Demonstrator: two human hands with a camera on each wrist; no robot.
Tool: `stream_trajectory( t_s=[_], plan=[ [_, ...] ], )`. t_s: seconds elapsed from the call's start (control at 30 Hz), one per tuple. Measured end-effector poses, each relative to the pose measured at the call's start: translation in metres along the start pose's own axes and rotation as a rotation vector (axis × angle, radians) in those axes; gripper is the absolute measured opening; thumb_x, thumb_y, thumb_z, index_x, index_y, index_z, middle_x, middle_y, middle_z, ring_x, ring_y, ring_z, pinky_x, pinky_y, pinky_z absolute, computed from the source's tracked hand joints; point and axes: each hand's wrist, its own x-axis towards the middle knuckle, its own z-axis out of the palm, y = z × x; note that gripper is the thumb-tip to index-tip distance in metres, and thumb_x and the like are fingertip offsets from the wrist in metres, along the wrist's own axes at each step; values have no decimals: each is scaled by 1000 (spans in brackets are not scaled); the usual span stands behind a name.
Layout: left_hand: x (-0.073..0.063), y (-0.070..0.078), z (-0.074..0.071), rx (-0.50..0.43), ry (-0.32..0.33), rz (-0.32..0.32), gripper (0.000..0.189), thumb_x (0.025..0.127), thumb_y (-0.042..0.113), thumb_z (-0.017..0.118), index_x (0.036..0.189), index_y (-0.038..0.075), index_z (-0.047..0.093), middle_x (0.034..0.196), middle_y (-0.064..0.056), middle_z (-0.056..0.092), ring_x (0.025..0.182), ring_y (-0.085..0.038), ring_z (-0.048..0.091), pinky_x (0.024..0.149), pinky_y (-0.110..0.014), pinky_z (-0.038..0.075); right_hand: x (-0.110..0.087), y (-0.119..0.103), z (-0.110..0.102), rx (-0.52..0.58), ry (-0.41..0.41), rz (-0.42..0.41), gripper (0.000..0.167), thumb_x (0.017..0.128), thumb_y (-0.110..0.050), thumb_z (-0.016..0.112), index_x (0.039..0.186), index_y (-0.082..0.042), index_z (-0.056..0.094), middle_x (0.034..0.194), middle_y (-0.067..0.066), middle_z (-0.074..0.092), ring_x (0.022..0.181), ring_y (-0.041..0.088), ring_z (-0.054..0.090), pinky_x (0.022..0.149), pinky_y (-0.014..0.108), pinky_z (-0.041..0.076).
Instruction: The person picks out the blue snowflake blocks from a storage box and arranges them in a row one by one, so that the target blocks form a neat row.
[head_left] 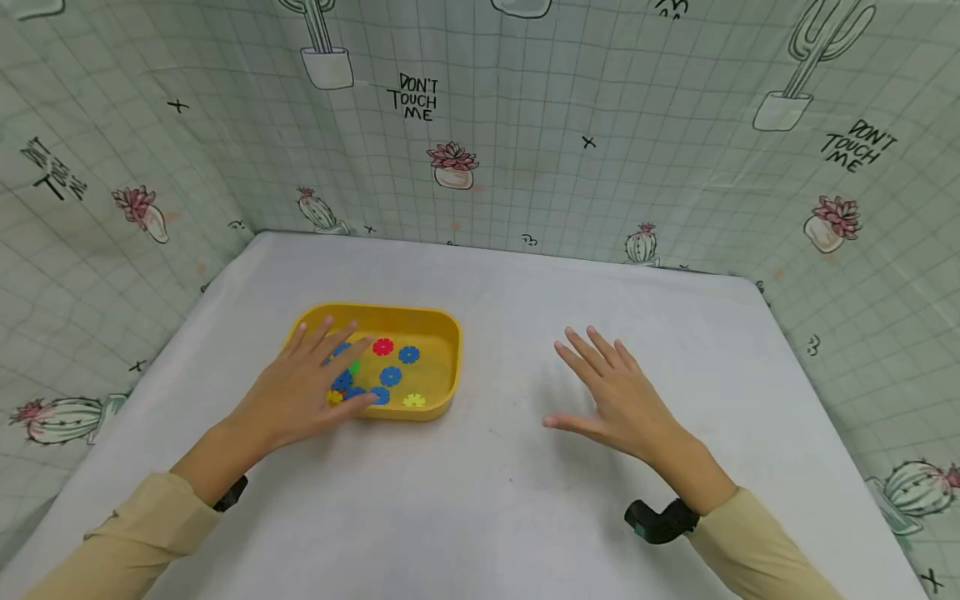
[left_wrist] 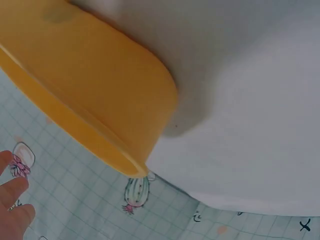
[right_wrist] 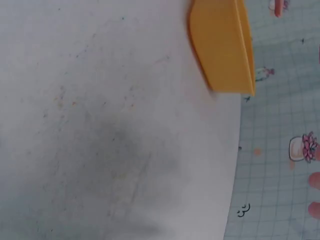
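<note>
A yellow tray with rounded corners stands left of the middle of the table. Several flat notched discs lie in it: blue discs, a red disc, a yellow disc and a partly covered green one. My left hand hovers over the tray's left part with fingers spread and hides some discs. To the right of the tray, my right hand is held above the table, its fingers spread and holding nothing. The tray's outer wall shows in the left wrist view and the right wrist view.
The white table runs back to a grid-patterned cloth with cactus drawings, which also rises at both sides. A black wrist device sits on the right wrist; part of another shows at the left wrist.
</note>
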Motion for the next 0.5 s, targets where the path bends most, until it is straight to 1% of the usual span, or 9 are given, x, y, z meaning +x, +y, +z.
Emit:
stream_trajectory(
  t_s=[0.2, 0.3, 0.4, 0.5],
  plan=[
    [-4, -7, -1, -30, 38, -24, 72, 87, 53, 54, 143, 12, 37, 148, -17, 32, 138, -41, 20, 114, -58, 14, 11, -14, 2, 66, -35, 14, 86, 77, -64, 60, 143, -15, 38, 152, 6, 29, 141, 30, 21, 113, 55, 21],
    [-7, -12, -1, -50, 60, -38, 71, 87, 50, 57, 142, 11, 38, 147, -19, 33, 137, -42, 22, 113, -59, 16, 18, -20, 5, 97, -34, 15, 84, 77, -63, 61, 142, -15, 40, 151, 6, 31, 141, 28, 23, 113, 54, 22],
    [-8, -16, -1, -71, 61, -50, 70, 87, 48, 58, 142, 10, 38, 146, -20, 34, 136, -43, 23, 112, -59, 17, 22, -25, 8, 134, -25, 17, 82, 76, -61, 63, 140, -14, 43, 149, 5, 35, 139, 27, 27, 113, 53, 24],
    [-8, -18, 0, -68, 67, -59, 69, 88, 46, 58, 141, 7, 38, 145, -21, 34, 134, -44, 26, 111, -59, 19, 27, -30, 12, 176, -20, 22, 79, 77, -59, 64, 138, -14, 46, 147, 5, 38, 138, 26, 30, 113, 52, 26]
  ],
)
